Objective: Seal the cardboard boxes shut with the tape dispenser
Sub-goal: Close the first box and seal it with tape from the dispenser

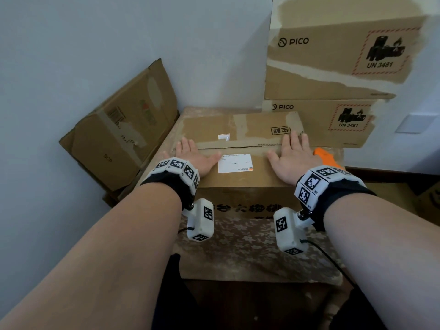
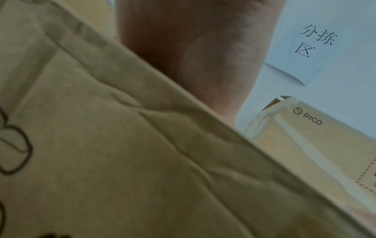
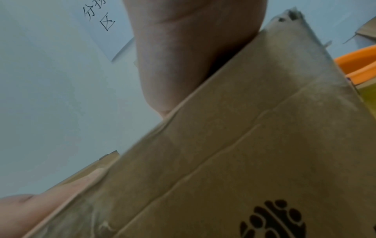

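Observation:
A brown cardboard box [image 1: 240, 182] with a white shipping label [image 1: 235, 163] sits on a cloth-covered stand in front of me. Its two top flaps lie closed and meet at a seam across the middle. My left hand [image 1: 194, 154] rests flat on the near flap at the left, fingers straight. My right hand [image 1: 291, 151] lies flat at the right, its fingertips over the seam. An orange tape dispenser [image 1: 327, 158] lies just right of the box, partly hidden behind my right hand. The wrist views show only the box front [image 2: 122, 161] [image 3: 264, 161] and the heels of my palms.
Two PICO boxes [image 1: 333, 58] are stacked behind at the right, against the wall. A worn cardboard box [image 1: 123, 129] leans in the left corner. The floral cloth [image 1: 250, 248] covers the stand in front of the box. Another carton [image 1: 431, 198] lies low at the right.

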Demonstrator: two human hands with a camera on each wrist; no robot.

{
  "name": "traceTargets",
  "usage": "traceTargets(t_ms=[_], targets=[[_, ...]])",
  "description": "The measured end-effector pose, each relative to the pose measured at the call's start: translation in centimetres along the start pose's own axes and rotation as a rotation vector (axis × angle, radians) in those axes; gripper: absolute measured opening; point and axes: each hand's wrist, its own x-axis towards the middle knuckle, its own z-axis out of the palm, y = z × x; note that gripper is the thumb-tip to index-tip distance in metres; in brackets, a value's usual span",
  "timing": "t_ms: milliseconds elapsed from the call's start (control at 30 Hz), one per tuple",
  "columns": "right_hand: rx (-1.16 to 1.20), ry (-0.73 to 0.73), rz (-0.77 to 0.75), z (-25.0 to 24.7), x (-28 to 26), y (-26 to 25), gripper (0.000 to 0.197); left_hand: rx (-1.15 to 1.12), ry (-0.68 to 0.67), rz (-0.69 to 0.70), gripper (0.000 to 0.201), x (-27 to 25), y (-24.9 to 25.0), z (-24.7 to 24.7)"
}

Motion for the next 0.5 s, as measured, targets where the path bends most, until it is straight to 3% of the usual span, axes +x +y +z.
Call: traceTargets(t_ms=[267,500], targets=[[-0.033,-0.012,-0.016,-0.1,-0.2,0.1,0.07,0.015,-0.026,0.119,0.091,-0.7,1.8,0.3],[-0.072,-0.013,-0.002,0.0,-0.2,-0.3,0.07,-0.003,-0.033,0.079,0.092,0.4,0.4,0.3]])
